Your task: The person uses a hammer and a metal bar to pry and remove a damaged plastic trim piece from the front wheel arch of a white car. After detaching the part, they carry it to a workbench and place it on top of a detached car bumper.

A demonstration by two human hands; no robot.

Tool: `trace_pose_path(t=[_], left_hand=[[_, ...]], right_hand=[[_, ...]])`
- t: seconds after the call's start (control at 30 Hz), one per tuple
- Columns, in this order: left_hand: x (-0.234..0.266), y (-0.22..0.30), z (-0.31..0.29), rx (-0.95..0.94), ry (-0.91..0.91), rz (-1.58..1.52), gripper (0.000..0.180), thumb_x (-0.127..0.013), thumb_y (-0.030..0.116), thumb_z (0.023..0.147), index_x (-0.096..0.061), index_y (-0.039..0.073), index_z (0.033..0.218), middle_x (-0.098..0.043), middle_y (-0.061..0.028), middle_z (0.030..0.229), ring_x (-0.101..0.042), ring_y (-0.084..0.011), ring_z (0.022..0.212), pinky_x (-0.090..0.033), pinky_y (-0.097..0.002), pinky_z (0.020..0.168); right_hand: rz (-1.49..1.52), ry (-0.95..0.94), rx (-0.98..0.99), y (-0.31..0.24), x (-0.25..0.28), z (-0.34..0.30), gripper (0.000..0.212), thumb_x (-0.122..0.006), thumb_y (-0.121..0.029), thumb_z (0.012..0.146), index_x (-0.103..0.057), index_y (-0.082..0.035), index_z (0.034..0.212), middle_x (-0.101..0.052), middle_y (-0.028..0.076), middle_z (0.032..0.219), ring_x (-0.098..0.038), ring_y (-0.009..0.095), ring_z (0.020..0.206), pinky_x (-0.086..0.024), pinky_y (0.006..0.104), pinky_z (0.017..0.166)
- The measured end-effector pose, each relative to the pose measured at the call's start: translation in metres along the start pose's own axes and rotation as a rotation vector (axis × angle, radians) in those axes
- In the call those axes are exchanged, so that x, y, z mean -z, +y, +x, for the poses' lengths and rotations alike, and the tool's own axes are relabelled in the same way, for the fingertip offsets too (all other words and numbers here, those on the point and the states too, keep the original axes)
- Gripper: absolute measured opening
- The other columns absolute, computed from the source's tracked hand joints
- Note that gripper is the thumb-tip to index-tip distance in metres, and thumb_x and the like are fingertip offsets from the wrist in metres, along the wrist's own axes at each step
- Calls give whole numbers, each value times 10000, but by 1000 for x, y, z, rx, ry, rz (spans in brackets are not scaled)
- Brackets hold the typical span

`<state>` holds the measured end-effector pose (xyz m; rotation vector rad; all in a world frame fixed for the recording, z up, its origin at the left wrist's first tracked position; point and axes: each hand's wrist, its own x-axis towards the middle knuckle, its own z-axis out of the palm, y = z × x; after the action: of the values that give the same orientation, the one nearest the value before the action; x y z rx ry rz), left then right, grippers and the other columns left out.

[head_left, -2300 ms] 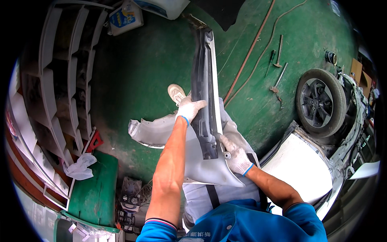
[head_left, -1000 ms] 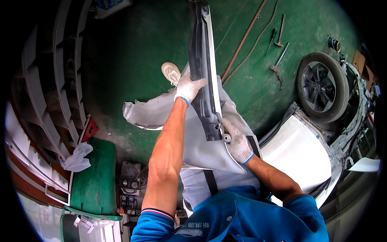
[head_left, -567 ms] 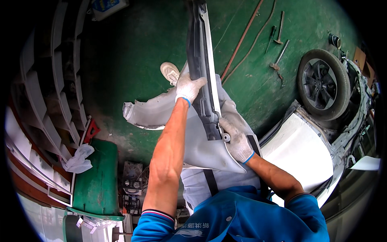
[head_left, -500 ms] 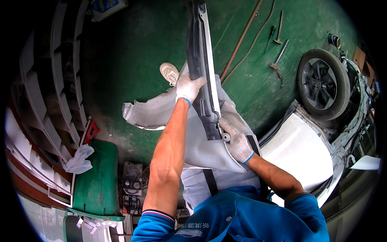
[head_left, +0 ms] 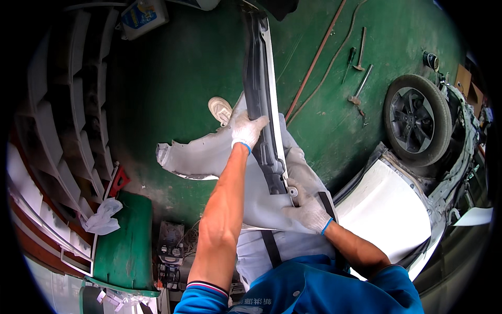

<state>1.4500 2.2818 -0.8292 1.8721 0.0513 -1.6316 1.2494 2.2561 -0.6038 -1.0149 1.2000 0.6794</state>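
A pale grey car fender (head_left: pixel 256 201) lies across my lap, its curved wheel-arch edge (head_left: pixel 191 157) reaching out to the left. Along its long straight side runs a black plastic strip (head_left: pixel 256 89) beside a white metal flange (head_left: pixel 273 89). In a white knit glove, my left hand (head_left: pixel 248 130) is closed around the strip side of the fender about midway along. My right hand (head_left: pixel 309 210), gloved too, grips the near end of the fender beside a small round-holed tab (head_left: pixel 293 191). Its thumb presses on the panel and part of its fingers is hidden.
A green bin (head_left: pixel 125 240) stands at the left beside white shelving (head_left: pixel 73 120). On the green floor lie hammers (head_left: pixel 361 90), a screwdriver (head_left: pixel 349 62) and a reddish hose (head_left: pixel 316 60). To the right are a car wheel (head_left: pixel 418 120) and a white body panel (head_left: pixel 389 204).
My right hand has shifted down along the near end of the fender, its thumb now on the panel face. My left hand keeps its hold. The whole view has tilted slightly.
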Motion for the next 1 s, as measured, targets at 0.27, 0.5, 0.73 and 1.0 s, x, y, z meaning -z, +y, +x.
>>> trace_pose_path(t=[0.27,0.5,0.73,1.0], left_hand=[[1,0,0,-17,-22,24,440,-796,227,806,-722,-62,1129,-768,-136,988,-734,-191,832,-592,-341,778],[-2,-4,8,29,-9,-95,456,-792,256,781,-728,-63,1101,-770,-155,980,-742,-220,859,-584,-353,802],[-2,-3,8,44,-18,-54,448,-779,311,764,-758,-14,1073,-774,-149,962,-744,-237,874,-574,-368,822],[-7,8,6,43,52,39,525,-783,391,761,-760,1,1111,-777,-171,1025,-750,-293,961,-558,-392,895]], right_hand=[[-35,-122,168,22,3,11,938,-689,-83,874,-154,-53,1644,-597,292,1332,-601,407,1259,-453,401,1076],[-66,-127,82,23,-1,4,935,-686,-96,878,-144,-33,1638,-649,291,1206,-659,410,1139,-490,417,1018],[-58,-99,37,23,-3,3,892,-677,-103,867,-193,-29,1612,-660,302,1139,-665,436,1106,-501,436,1003],[-20,-130,27,24,-1,4,914,-688,-127,866,-173,-39,1616,-638,313,1200,-661,448,1106,-508,445,992]])
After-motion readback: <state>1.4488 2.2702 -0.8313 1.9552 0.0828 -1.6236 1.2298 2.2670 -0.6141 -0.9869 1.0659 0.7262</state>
